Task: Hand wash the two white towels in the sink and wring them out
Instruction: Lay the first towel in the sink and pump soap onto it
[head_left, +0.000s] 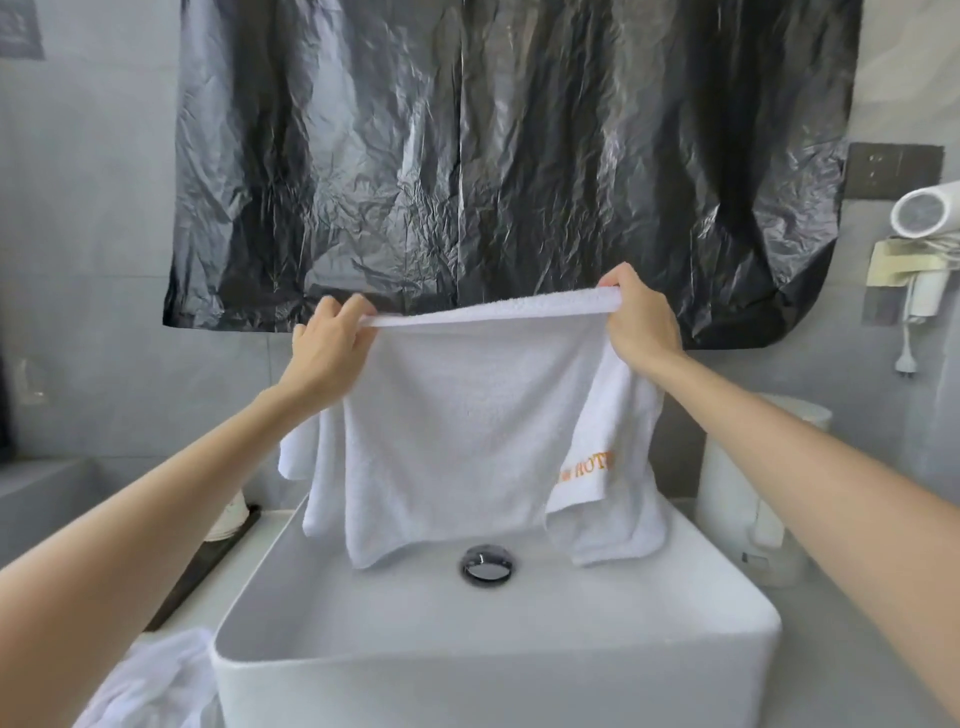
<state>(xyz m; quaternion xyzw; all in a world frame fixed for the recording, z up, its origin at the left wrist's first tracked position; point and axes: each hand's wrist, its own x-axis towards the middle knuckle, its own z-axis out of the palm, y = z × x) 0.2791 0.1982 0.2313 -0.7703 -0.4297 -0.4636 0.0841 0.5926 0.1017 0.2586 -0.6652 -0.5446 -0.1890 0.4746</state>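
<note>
Above the sink, left hand and right hand, fingers curled, pinch the towel by its top hem; a fold half hides its orange lettering.

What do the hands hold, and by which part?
The left hand and right hand pinch the white terry towel by its top edge, one at each end.

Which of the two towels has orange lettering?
The towel that the left hand and right hand hold up over the sink; lettering sits near its right edge. The crumpled towel left of the sink shows none.
</note>
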